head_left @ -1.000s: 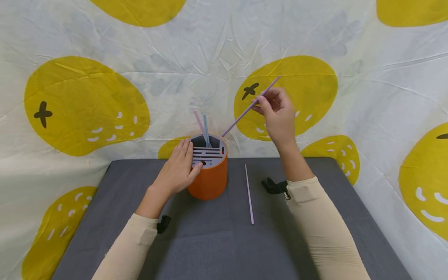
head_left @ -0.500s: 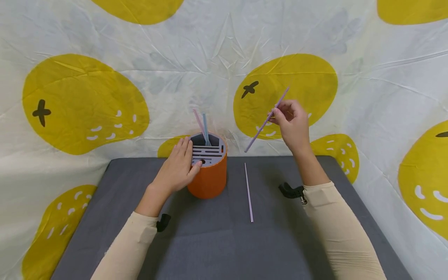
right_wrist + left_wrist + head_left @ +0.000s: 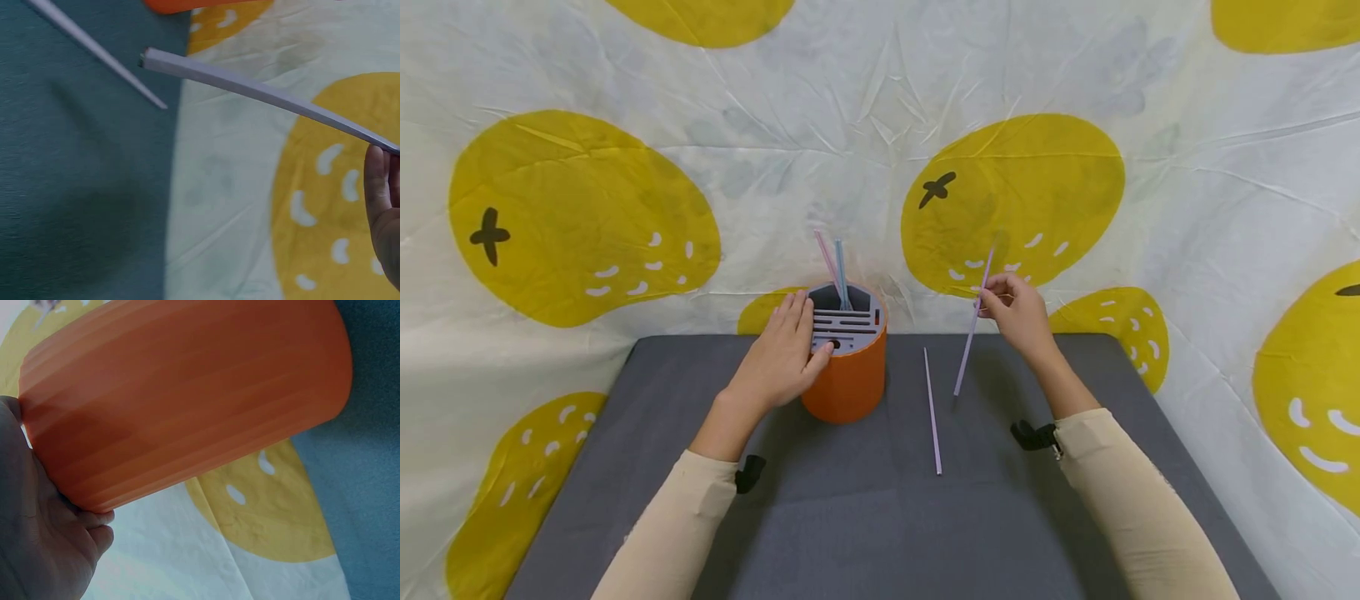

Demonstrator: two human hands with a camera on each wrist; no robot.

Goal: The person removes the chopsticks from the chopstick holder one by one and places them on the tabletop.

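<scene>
- Left hand [image 3: 784, 354] lay with relaxed fingers against the orange holder [image 3: 848, 385] near the desk's [image 3: 850, 517] far edge, apparently steadying it.
- Two straws [image 3: 835, 271] stood in its slotted lid.
- A lilac straw [image 3: 932, 411] lay flat mid-desk.
- Right hand [image 3: 1018, 315] pinched another lilac straw [image 3: 972, 335], tip lowered toward the desk.

A thin pale-lilac plastic straw [image 3: 262, 94] slants from the right hand [image 3: 382, 212] (only fingertips visible) above a second lilac straw [image 3: 94, 47] lying on the grey mat [image 3: 75, 200].
</scene>
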